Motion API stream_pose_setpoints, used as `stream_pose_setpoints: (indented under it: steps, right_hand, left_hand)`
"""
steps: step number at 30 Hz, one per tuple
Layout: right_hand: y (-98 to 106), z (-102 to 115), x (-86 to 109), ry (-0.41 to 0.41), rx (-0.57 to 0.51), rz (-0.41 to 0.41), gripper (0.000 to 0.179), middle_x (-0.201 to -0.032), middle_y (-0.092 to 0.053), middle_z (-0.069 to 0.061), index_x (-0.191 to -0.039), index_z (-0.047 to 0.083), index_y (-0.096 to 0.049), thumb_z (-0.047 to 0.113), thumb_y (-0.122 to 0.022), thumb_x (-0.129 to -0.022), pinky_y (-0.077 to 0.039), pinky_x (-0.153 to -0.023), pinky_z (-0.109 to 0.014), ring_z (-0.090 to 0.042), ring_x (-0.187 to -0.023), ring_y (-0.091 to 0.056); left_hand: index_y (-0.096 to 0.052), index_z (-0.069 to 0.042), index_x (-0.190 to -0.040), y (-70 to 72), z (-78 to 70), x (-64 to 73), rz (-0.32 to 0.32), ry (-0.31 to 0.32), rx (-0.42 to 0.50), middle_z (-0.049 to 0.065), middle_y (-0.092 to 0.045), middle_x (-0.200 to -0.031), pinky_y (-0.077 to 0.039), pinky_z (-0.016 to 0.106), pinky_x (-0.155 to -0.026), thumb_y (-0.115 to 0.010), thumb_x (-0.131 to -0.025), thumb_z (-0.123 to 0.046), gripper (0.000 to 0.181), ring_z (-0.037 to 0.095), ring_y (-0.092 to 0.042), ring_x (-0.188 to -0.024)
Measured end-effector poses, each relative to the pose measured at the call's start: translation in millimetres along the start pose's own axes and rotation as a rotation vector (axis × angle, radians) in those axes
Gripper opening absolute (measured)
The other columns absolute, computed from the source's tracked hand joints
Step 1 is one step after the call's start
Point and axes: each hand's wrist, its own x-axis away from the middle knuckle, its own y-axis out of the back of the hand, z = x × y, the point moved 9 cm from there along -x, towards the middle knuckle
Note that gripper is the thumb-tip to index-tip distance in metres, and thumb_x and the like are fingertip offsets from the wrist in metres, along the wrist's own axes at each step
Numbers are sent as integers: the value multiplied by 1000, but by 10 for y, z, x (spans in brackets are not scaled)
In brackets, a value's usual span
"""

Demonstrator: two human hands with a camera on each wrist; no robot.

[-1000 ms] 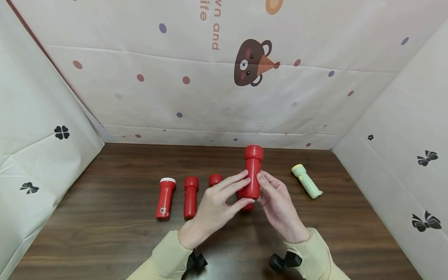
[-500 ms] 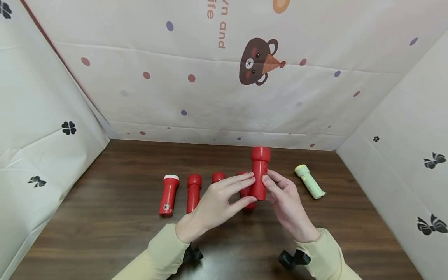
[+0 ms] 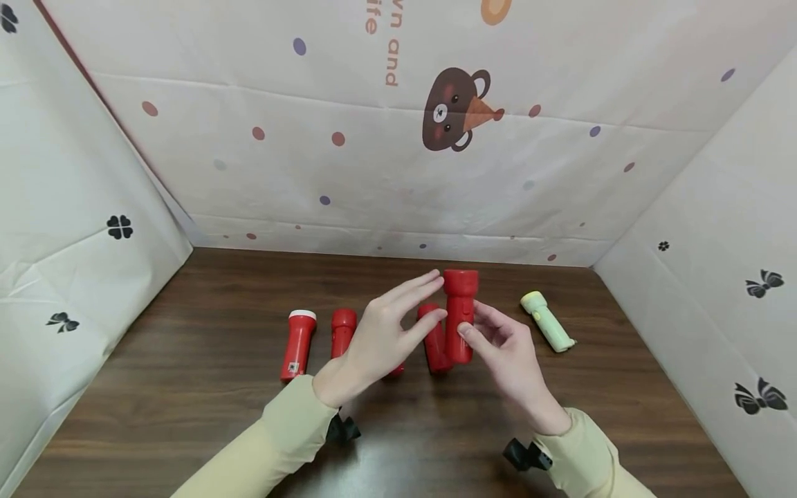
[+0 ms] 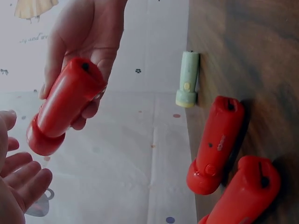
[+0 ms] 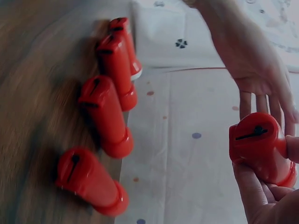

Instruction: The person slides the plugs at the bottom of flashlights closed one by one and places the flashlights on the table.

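Note:
My right hand holds a red flashlight upright above the table, thumb on its front and fingers behind it, gripping the lower body. Its wide head points up toward the back wall. My left hand is open beside it, fingers extended, fingertips close to the head; in the left wrist view a gap shows between the left fingers and the flashlight. Just behind the held one lies another red flashlight. A third red flashlight is mostly hidden by my left hand in the head view.
Further left on the brown wooden table lie a red flashlight and a red one with a white rim. A pale green flashlight lies slantwise at the right. Printed white sheets enclose the back and sides.
My left fingers have come off the red flashlight and moved up toward its head. My right hand keeps its grip, now lower on the body, and the flashlight sits slightly lower in view.

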Motion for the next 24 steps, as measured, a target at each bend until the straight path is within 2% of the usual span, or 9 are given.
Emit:
stream_pose_setpoints:
  steps: [2, 3, 8, 9, 10, 12, 14, 17, 24]
  right_hand:
    - [7, 0, -3, 25, 46, -6, 48, -128, -73, -25, -146, 1, -60, 13, -70, -100, -60, -87, -16, -2, -98, -71]
    - [10, 0, -3, 39, 66, -7, 49, -126, -74, -24, -146, 1, -60, 13, -71, -100, -60, -87, -16, -2, -98, -71]
    - [21, 34, 10, 132, 138, -20, 52, -120, -76, -22, -145, -1, -60, 8, -75, -96, -60, -87, -14, 3, -96, -71]
    - [23, 48, 13, 152, 151, -26, 52, -119, -77, -22, -144, -2, -60, 7, -76, -95, -60, -86, -14, 4, -96, -71]
    - [24, 58, 14, 169, 160, -31, 52, -119, -77, -22, -144, -2, -61, 6, -77, -94, -60, -85, -14, 5, -95, -70]
    - [24, 82, 16, 203, 181, -44, 52, -117, -78, -21, -142, -2, -62, 5, -78, -93, -60, -84, -13, 7, -94, -70]
    - [28, 104, 16, 232, 203, -61, 51, -115, -79, -20, -141, -1, -64, 4, -79, -92, -60, -82, -13, 8, -93, -70]
    - [34, 128, 16, 265, 245, -85, 50, -113, -79, -18, -138, -1, -66, 4, -80, -91, -60, -81, -12, 7, -92, -70]
    - [66, 168, -11, 327, 340, -121, 50, -112, -80, -16, -136, -1, -68, 4, -83, -89, -64, -79, -19, -21, -91, -78]
  left_hand:
    - [-64, -7, -144, -3, 13, -43, 0, 7, -11, 12, -64, -151, -59, 37, -106, -77, -95, -14, 51, 25, -64, -139]
    - [-63, -7, -145, -10, 20, -63, 3, 8, -20, 12, -63, -152, -63, 33, -100, -77, -96, -15, 52, 25, -64, -140]
    - [-63, -8, -145, -51, 21, -162, 20, -8, -64, 10, -62, -153, -65, 27, -87, -78, -95, -17, 53, 24, -63, -140]
    - [-63, -8, -145, -57, 15, -180, 24, -14, -73, 10, -62, -153, -65, 27, -88, -79, -95, -17, 53, 24, -63, -139]
    - [-63, -8, -145, -62, 11, -197, 26, -21, -81, 10, -63, -153, -64, 30, -96, -79, -95, -17, 54, 24, -63, -140]
    - [-64, -8, -144, -74, 1, -226, 35, -33, -94, 10, -64, -152, -63, 31, -99, -80, -94, -17, 53, 24, -64, -139]
    - [-65, -8, -144, -88, -13, -251, 51, -42, -108, 10, -64, -151, -58, 36, -109, -80, -94, -16, 53, 24, -63, -139]
    - [-65, -8, -143, -113, -27, -284, 77, -52, -125, 10, -64, -151, -57, 36, -111, -80, -93, -15, 53, 24, -64, -139]
    - [-68, -9, -140, -144, -43, -349, 87, -78, -163, 9, -68, -146, -57, 35, -110, -81, -92, -13, 49, 22, -67, -134]
